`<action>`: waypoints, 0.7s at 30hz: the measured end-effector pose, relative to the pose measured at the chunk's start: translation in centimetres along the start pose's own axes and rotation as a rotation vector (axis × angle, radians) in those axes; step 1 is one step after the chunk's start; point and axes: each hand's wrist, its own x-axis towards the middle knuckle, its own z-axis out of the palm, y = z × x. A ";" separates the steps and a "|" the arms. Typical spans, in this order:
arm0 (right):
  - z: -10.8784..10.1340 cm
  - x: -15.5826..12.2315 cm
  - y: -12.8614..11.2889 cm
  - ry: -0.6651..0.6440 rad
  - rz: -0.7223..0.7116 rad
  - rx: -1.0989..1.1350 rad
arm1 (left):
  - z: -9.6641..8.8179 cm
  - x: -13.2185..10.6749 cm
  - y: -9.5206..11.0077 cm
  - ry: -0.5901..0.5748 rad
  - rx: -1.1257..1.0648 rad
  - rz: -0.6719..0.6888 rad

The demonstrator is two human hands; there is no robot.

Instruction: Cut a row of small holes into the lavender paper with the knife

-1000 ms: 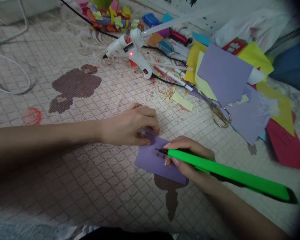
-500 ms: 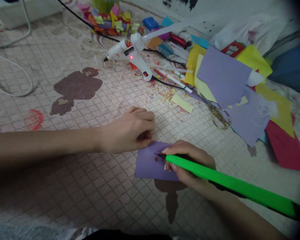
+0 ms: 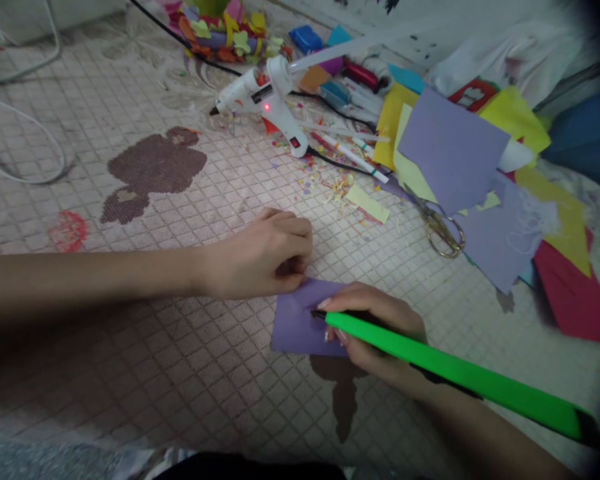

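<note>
A small purple sheet of paper (image 3: pixel 295 327) lies flat on the patterned cloth in front of me. My left hand (image 3: pixel 267 257) is curled, its thumb and fingers closed at the paper's upper left edge. My right hand (image 3: pixel 380 320) rests over the paper's right part, fingers wrapped round a long green pen (image 3: pixel 445 363) with a thin dark point. That point touches the middle of the sheet, where a small dark spot shows. The paper's right end is hidden under my right hand.
A white glue gun (image 3: pixel 275 100) with a lit red light stands further back. Gold-handled scissors (image 3: pixel 444 233) lie beside coloured paper sheets (image 3: pixel 453 147) at the right. Paper scraps (image 3: pixel 335 187) litter the cloth (image 3: pixel 220 373). A white cable (image 3: pixel 60 147) loops at the left.
The pen's point and my right hand have shifted slightly left and down across the sheet, onto a dark spot. My left hand stays at the paper's edge. The view has shifted slightly.
</note>
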 end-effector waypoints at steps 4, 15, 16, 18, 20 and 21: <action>-0.1 0.1 -0.1 -0.009 0.004 -0.002 | -0.1 0.1 0.0 -0.009 -0.004 -0.005; 0.0 -0.1 0.2 -0.005 0.000 0.001 | -0.1 0.0 0.2 -0.012 -0.003 -0.010; -0.1 -0.1 0.2 -0.008 0.001 -0.001 | -0.1 0.0 0.2 -0.014 -0.003 -0.011; -0.1 0.0 0.1 -0.025 0.007 -0.005 | -0.1 0.0 0.1 -0.013 -0.004 -0.011; -0.1 0.0 0.1 -0.020 0.003 -0.008 | -0.1 0.1 0.1 -0.010 -0.007 -0.009; -0.1 0.0 0.1 -0.018 0.000 -0.010 | -0.1 0.1 0.1 -0.009 -0.008 -0.009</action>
